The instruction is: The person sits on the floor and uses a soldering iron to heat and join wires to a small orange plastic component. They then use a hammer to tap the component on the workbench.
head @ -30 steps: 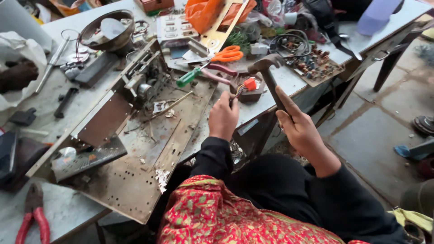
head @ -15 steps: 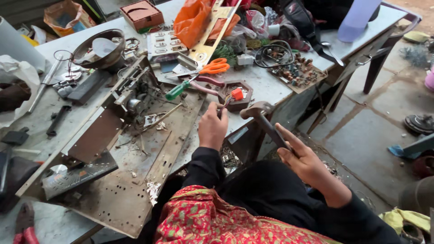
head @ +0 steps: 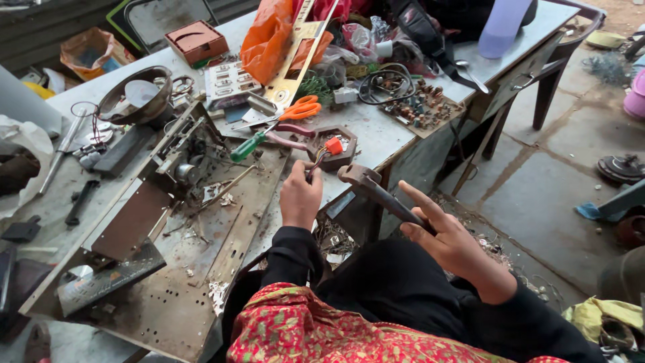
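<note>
At the far left of the grey worktable (head: 430,134) a dull metal bowl (head: 134,101) sits at about ten o'clock from the hands, and below it lies the stripped metal chassis (head: 168,269), a flat, perforated sheet gone rusty and dusty, with a small motor and brackets at its upper end. It looks largely gutted already: panels are off, and flakes, screws and wire scraps litter its surface, though some fittings are not yet removed.

Moving right, a green-handled screwdriver (head: 245,148) and orange-handled scissors (head: 299,109) lie at eleven o'clock from the left hand (head: 300,196). That hand is closed, fingers pinched together on a small part with thin wires (head: 316,165), held just over the table edge. At twelve o'clock from it, a shallow brown hexagonal tray (head: 346,151) holds a small orange piece (head: 334,145). From this I judge the part is about to be struck or broken open, with sorting still to come.

Further right, at three o'clock, the right hand (head: 450,242) is wrapped around the dark handle of a hammer (head: 369,185), whose worn steel head hangs just beside the left hand, apart from it. Beyond, at one o'clock, a brown circuit board (head: 420,107) crowded with components rests near the table's corner, beside coiled black cable.
</note>
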